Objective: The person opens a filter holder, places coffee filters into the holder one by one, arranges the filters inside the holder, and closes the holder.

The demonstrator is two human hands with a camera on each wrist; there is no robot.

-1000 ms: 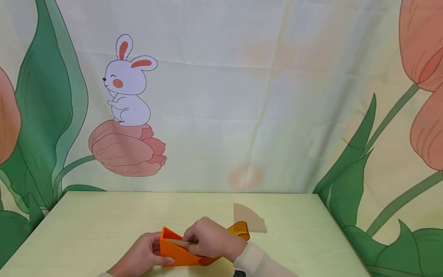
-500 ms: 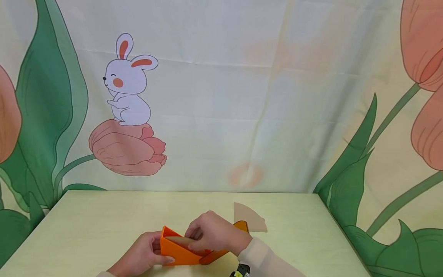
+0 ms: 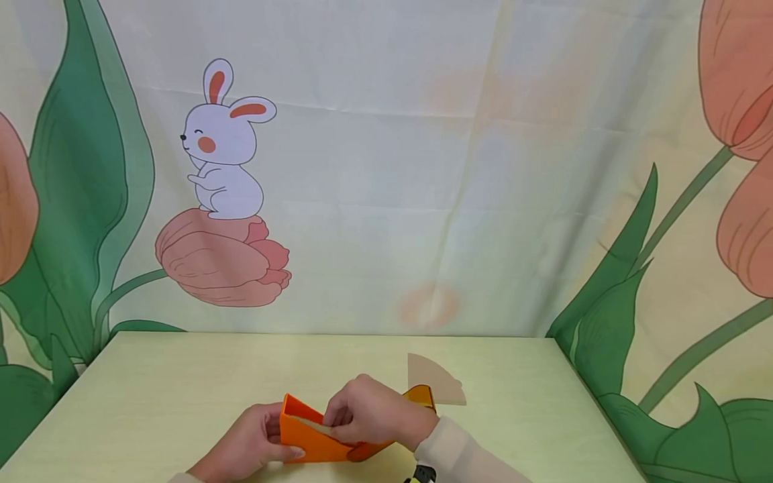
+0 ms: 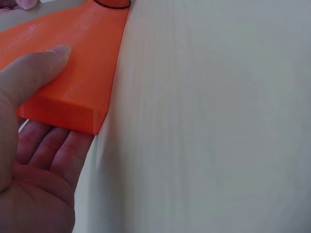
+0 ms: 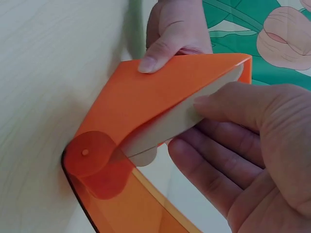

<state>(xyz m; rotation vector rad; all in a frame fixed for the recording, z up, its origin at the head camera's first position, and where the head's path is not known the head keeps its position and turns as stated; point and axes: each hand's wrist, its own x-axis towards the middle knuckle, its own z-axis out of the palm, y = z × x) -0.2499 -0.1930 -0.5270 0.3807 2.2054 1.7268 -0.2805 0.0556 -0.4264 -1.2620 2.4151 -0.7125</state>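
As paper dips rightward, its case (orange) runs left-right.

Ridged, slightly glossy orange plastic holder, smooth translucent amber lid, matt tan paper, creased cloth backdrop, wood-grained tabletop

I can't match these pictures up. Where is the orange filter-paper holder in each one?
Head: the orange filter-paper holder is near the bottom edge, a little left of centre.
Left wrist: it fills the upper left, cut off by the picture's edges.
Right wrist: its orange body slants from the upper middle down to the left.
Shared landmark: the left hand, its thumb resting on the holder's side in all three.
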